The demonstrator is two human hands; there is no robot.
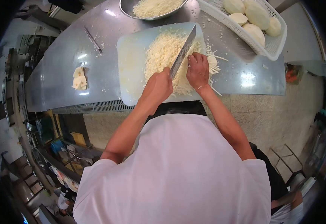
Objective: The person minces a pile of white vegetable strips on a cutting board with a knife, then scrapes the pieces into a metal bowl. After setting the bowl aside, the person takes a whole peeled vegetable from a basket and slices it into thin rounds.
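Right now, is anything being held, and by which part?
The left hand holds the knife by its handle end, blade exposed. The right hand is curled beside the blade; whether it grips anything, I cannot tell.

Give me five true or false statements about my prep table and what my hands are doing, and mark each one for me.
1. Your left hand holds the knife. True.
2. The large peeled vegetables are in the metal bowl. False: they are in the white basket; the bowl holds finely cut pale pieces.
3. The chopped pile lies on the cutting board. True.
4. Your right hand is reaching into the basket. False: it is over the board, next to the blade.
5. The thin rod-like tool lies on the metal table, off the board. True.
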